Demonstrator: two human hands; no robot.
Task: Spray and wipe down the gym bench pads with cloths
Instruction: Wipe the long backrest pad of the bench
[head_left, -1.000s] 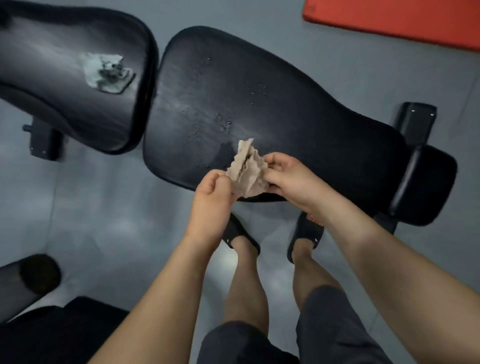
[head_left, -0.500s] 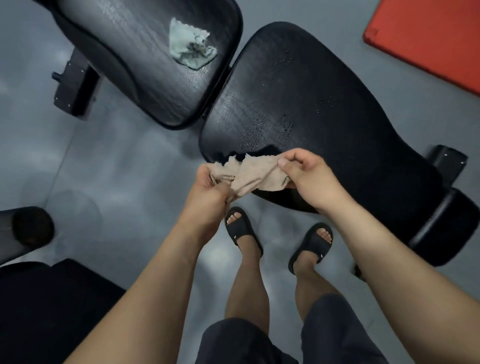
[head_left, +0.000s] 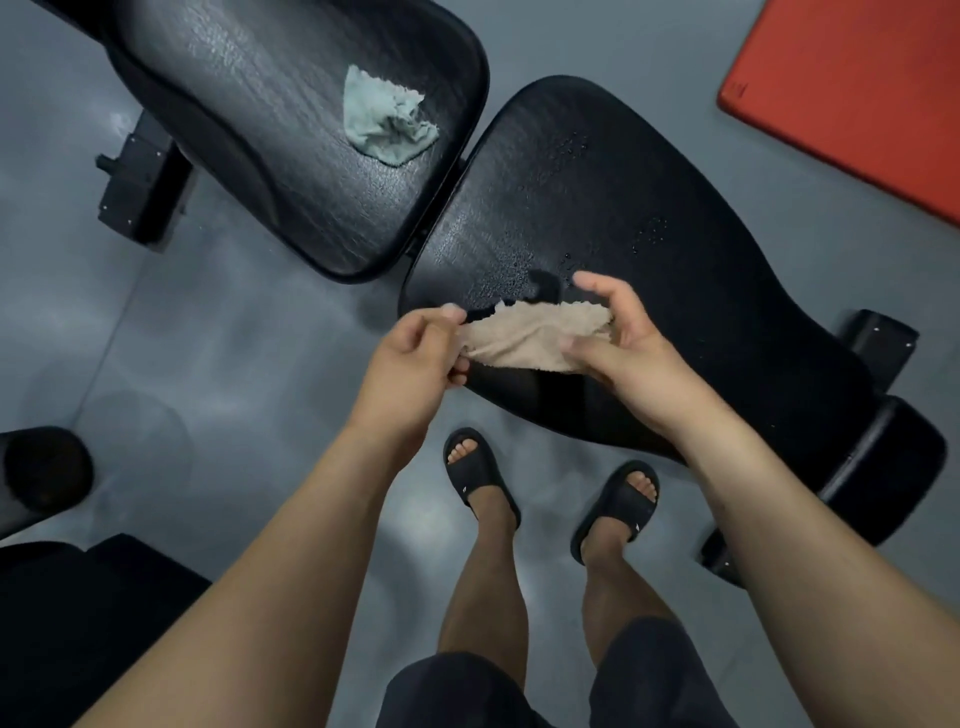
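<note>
Beige cloth (head_left: 530, 338) stretched over bench pad (head_left: 675, 208), one end pinched by left hand (head_left: 415, 358), other gripped in right hand's (head_left: 623, 343) curled fingers.

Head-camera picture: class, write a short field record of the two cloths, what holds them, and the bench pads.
beige cloth: stretched out over the near edge of the seat pad
left grip: pinches its left end
right grip: holds its right end, thumb on it
seat pad: droplets on surface
green cloth: crumpled, lying on back pad
red mat: floor, upper right
</note>
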